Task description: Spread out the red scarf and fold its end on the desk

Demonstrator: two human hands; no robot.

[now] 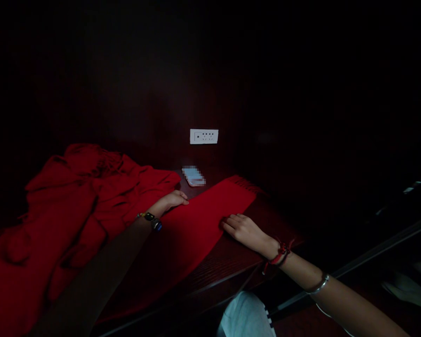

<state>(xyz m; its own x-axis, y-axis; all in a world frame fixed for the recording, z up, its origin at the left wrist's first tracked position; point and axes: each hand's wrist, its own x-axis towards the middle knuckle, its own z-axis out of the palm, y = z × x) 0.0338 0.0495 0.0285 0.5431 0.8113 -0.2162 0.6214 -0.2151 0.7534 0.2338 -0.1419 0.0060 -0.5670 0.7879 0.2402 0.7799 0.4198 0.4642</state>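
- White socket plate (204, 136) near the middle, towards 12 o'clock, fixed to a dark wall (154, 93).
- Blurred-out phone-like object (193, 176), lying flat at about 6:30 from the plate.
- Dark wooden bench (221, 267) beneath it, its bare grain showing towards 6 o'clock.
- Pale shape (403, 288) at 4 o'clock, too dim to identify.

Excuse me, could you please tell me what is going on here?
A person has both hands at a fringed red cloth laid out as a smooth strip on a dark wooden surface. The left hand is at one long edge, the right hand at the opposite edge. More red fabric lies bunched to the left. A pixelated flat object lies beyond, below a white socket panel.
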